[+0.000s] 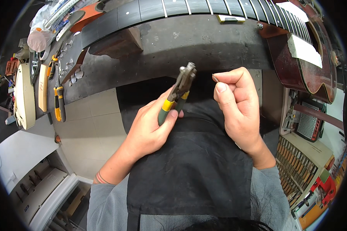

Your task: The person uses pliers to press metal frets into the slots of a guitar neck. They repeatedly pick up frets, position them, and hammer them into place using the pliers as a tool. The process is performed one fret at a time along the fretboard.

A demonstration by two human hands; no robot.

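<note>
My left hand (150, 125) is closed around the green and yellow handles of a pair of pliers (177, 91), whose metal jaws point up and away from me. Between thumb and index finger, my right hand (239, 104) pinches a short, thin metal strip (215, 78), too small to make out fully. The two hands are apart, above a black apron (189, 165). Beyond them a guitar neck (150, 14) lies across the bench, with bright frets to the right and bare dark board at its left end. Its dark red body (297, 73) is at the right.
A wooden neck support (121, 44) stands on the dark bench (173, 36). Orange-handled pliers (59, 102) lie at the bench's left edge, near a cream guitar body (24, 96). A rack of files (297, 161) stands low on the right, beside a red clamp (327, 188).
</note>
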